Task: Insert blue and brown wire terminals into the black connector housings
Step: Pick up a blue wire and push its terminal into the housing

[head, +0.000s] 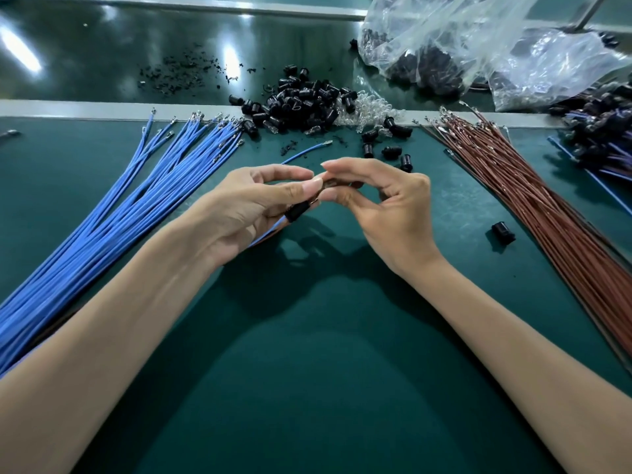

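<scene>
bright overhead light leaves white glare streaks on the glossy surface [102,73] beyond the left hand [246,203] and right hand [386,213]; soft shadows pool on the mat [325,388] beneath them. straight edges bow near the corners.

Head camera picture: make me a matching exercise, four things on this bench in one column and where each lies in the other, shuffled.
Things:
1. blue wire bundle
2. brown wire bundle
3. loose pile of black housings
4. clear plastic bag

Places:
A. at the back, far right
B. fanned out on the left
C. at the back, centre
D. fanned out on the right

Pairs: 1-B, 2-D, 3-C, 4-A
</scene>
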The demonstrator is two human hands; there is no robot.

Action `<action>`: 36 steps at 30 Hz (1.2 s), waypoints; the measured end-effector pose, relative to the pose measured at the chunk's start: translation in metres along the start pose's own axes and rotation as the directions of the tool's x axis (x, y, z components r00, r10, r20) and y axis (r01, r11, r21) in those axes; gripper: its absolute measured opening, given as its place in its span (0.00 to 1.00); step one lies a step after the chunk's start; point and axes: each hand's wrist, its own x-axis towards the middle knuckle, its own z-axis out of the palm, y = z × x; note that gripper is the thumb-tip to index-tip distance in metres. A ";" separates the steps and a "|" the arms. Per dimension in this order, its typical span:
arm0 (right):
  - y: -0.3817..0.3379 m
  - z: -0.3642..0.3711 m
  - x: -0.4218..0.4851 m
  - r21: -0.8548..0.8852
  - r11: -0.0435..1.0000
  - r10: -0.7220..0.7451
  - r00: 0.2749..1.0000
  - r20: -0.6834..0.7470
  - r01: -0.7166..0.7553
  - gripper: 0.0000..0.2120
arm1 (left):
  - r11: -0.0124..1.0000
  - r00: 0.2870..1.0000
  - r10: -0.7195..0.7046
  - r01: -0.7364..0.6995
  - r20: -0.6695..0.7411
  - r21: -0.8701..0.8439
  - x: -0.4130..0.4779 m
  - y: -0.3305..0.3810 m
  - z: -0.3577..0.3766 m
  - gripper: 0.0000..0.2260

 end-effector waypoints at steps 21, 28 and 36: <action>0.000 0.000 -0.002 0.066 0.994 0.078 0.996 0.050 -0.082 0.13 | 0.999 1.000 0.024 -0.024 0.016 0.037 0.003 -0.004 -0.008 0.16; -0.003 0.000 -0.003 0.067 0.997 0.031 0.997 0.075 -0.036 0.13 | 0.988 0.997 -0.035 0.023 0.072 0.152 0.001 0.000 -0.009 0.15; -0.002 0.001 -0.004 0.035 0.999 -0.014 0.998 0.061 0.012 0.13 | 0.990 0.995 -0.045 0.032 0.094 0.136 -0.001 0.002 -0.007 0.13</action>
